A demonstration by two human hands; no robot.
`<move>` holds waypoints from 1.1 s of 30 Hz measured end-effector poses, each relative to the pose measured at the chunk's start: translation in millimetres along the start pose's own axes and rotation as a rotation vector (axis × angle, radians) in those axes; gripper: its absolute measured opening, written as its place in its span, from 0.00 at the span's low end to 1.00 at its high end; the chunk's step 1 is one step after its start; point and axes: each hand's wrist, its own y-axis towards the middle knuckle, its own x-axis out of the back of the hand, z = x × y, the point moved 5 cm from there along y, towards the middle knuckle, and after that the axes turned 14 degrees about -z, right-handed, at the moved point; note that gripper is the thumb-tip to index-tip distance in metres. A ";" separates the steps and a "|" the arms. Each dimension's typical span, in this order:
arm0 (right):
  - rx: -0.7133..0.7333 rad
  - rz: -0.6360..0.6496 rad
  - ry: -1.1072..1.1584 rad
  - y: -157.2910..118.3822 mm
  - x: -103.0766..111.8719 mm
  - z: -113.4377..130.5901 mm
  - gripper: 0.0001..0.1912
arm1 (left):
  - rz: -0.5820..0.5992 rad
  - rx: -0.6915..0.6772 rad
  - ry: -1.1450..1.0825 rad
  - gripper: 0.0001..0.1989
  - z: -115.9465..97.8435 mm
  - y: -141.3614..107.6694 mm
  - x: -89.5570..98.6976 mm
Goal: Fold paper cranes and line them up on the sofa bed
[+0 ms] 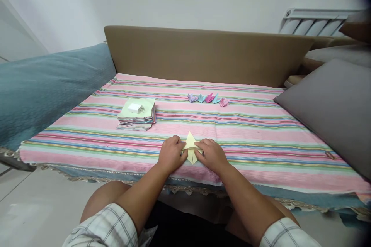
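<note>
A small pale yellow folded paper [191,141] lies on the striped cloth near its front edge, one pointed tip facing away from me and another facing me. My left hand [172,155] pinches its left side between thumb and fingers. On the right side, my right hand [211,155] grips it the same way, with the thumb near the paper's middle. Both hands rest low on the cloth. The side corners of the paper are partly hidden under my fingers.
A stack of square paper [136,117] with a white plug adapter [135,108] on top stands at the left. Several folded paper cranes [210,98] sit in a row farther back. A grey cushion [330,112] leans at the right, a brown backrest [203,56] behind.
</note>
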 end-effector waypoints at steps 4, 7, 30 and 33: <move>-0.037 0.030 -0.012 1.6 -1.4 0.5 0.15 | -0.003 0.017 0.001 0.09 0.3 1.5 -0.8; -0.103 0.055 -0.008 3.3 -2.8 -2.5 0.15 | 0.003 0.044 -0.005 0.09 1.1 2.7 -2.2; -0.307 -0.008 0.051 10.1 -8.1 -9.1 0.09 | -0.060 0.284 -0.094 0.07 10.5 10.1 -5.1; -0.326 -0.004 0.044 10.7 -8.8 -10.5 0.10 | -0.044 0.295 -0.074 0.08 10.5 11.2 -4.4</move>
